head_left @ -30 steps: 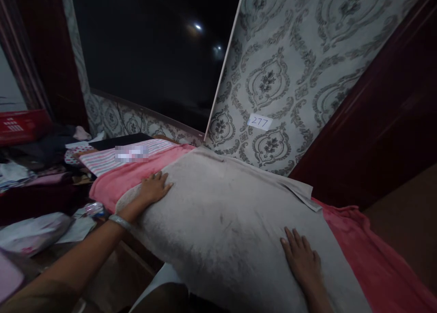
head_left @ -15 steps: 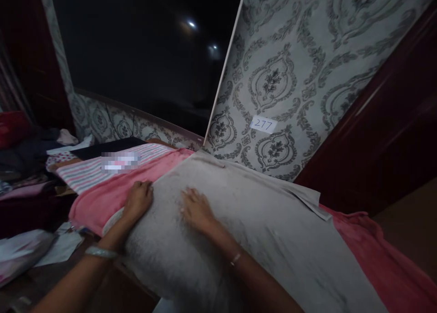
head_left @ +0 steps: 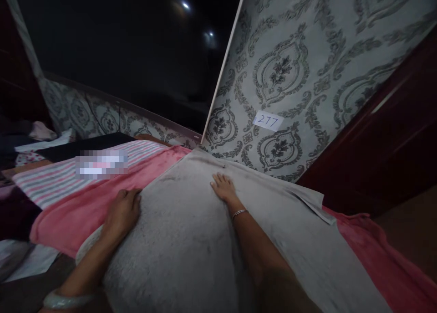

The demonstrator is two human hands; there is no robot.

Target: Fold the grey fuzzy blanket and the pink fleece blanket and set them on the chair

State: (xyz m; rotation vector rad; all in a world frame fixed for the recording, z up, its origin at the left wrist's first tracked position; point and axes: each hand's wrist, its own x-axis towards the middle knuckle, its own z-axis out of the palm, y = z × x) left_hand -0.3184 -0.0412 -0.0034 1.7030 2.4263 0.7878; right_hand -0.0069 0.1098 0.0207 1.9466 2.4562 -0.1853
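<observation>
A large grey, soft-looking cloth (head_left: 177,240) lies spread over a pink blanket (head_left: 71,217). At the cloth's left edge is my left hand (head_left: 122,212), its fingers curled together on that edge; the fingertips are partly hidden. Farther up, my right hand (head_left: 223,187) rests flat on the grey cloth, fingers spread and nothing in them. Faint creases and darker smudges run across the cloth near my right forearm. On its far right side a folded flap (head_left: 312,206) stands slightly apart.
A striped cloth (head_left: 51,181) and a black item (head_left: 88,146) lie to the left. Behind stand a large dark television (head_left: 136,44) and a patterned wall with a paper label reading 277 (head_left: 268,120). A dark red wooden panel (head_left: 375,121) rises at the right.
My right hand has slid forward and to the right over the grey cloth. My left hand stays at the cloth's left edge. The view has shifted slightly, and the cloth looks smoother in the middle.
</observation>
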